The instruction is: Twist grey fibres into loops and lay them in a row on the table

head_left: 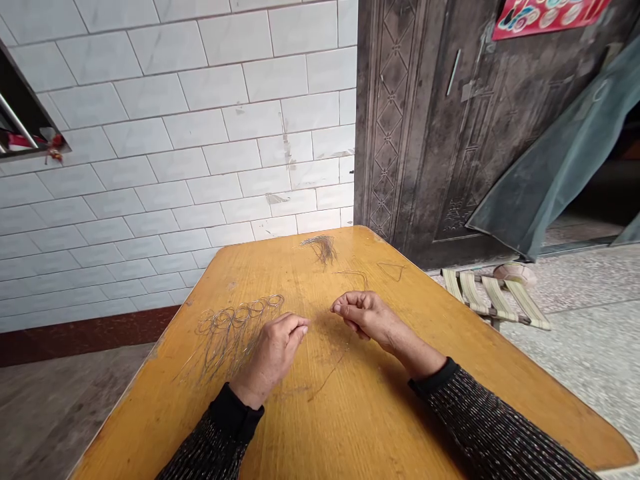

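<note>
The left grip (pixel 307 324) and the right grip (pixel 334 309) face each other over the wooden surface (pixel 350 427), near but apart, with a thin strand (pixel 330 375) slanting from beneath the right one toward seven o'clock. Each has thumb and forefinger drawn together, leaving next to no gap; whether a fine wire runs between either pair of fingertips I cannot tell at this scale. Just beside the left, at ten o'clock, lies a row of looped wires (pixel 231 319), their tails partly hidden behind that hand. From the right, a bent wire (pixel 361 274) lies at twelve o'clock, a wire loop (pixel 393 270) at one, and farther off, at eleven, a dark wire bunch (pixel 325 249), its strands too tangled to separate.
</note>
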### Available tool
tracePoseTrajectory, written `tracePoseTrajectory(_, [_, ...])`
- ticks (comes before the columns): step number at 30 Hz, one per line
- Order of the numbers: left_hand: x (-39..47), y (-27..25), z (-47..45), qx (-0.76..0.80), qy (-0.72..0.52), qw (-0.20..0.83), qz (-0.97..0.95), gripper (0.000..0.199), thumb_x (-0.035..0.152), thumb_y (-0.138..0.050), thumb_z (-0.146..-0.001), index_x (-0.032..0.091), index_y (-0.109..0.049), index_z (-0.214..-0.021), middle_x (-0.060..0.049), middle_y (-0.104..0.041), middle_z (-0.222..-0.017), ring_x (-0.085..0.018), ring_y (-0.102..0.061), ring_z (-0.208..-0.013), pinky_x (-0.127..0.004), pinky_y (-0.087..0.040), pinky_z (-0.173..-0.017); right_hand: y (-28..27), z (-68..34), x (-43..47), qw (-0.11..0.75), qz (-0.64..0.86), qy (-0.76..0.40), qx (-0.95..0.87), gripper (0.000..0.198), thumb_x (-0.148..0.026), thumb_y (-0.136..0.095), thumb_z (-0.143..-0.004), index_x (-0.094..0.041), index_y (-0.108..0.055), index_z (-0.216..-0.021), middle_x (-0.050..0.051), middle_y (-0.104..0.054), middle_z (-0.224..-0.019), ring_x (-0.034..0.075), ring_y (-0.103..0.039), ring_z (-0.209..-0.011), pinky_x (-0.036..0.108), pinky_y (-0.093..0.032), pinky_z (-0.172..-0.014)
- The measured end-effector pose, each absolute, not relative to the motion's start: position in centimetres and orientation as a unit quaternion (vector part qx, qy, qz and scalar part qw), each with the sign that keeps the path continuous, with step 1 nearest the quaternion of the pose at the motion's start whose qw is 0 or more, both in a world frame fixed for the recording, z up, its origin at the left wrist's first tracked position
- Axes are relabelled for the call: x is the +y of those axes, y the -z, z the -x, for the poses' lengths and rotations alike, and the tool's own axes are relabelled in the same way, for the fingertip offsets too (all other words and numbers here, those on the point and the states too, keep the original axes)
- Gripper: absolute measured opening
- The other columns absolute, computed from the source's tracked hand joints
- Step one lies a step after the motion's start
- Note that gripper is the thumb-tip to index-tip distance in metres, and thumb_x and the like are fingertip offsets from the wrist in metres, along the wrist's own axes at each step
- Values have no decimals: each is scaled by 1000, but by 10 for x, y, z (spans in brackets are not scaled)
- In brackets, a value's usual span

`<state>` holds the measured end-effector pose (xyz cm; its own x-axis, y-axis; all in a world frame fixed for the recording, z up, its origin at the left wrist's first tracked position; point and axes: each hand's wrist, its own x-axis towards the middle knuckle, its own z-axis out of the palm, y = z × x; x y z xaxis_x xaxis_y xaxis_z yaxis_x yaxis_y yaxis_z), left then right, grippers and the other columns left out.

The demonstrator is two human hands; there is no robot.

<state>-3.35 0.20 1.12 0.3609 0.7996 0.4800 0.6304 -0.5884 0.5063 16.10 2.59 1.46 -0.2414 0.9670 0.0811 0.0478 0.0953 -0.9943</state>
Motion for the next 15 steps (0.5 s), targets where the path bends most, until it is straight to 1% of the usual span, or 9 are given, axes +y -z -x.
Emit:
tracePoseTrajectory(2, [2,-17,37,425,-331,108,-835,19,19,-42,-83,17,-60,-78,-1,-60,-65,-12,-55,-60,-24,-42,-61,-15,-164,26,426,433,-520,-600,21,-34,-59,-65,-14,-55,-64,-8,-41,-36,3,-29,-29,16,-21,-30])
tracePoseTrajectory(6, [4,-26,44,432,-323,190,-820,20,21,-41,-83,16,-58,-73,1,-58,-61,-10,-55,-56,-21,-43,-57,-18,-168,24,394,414,-536,-621,20,-34,-59,-64,-14,-56,-65,-8,-41,-37,3,-29,-30,16,-22,-30])
tracePoseTrajectory(8, [6,-27,46,444,-340,197,-805,19,22,-42,-82,16,-58,-72,1,-58,-61,-11,-56,-58,-21,-43,-58,-19,-168,23,393,412,-537,-622,19,-34,-58,-64,-14,-56,-66,-8,-41,-37,4,-29,-30,17,-23,-30])
tracePoseTrajectory(11, [8,-24,47,461,-345,120,-809,18,22,-44,-81,16,-58,-73,0,-58,-62,-12,-55,-59,-22,-41,-57,-20,-167,23,399,424,-534,-613,19,-34,-57,-64,-15,-55,-66,-9,-40,-37,4,-29,-30,17,-22,-29])
tracePoseTrajectory(15, [9,-18,46,471,-325,7,-820,19,21,-41,-83,17,-57,-73,-1,-58,-65,-13,-53,-60,-23,-38,-57,-19,-167,24,399,419,-542,-610,19,-34,-57,-63,-15,-54,-65,-9,-39,-36,4,-27,-28,16,-22,-29])
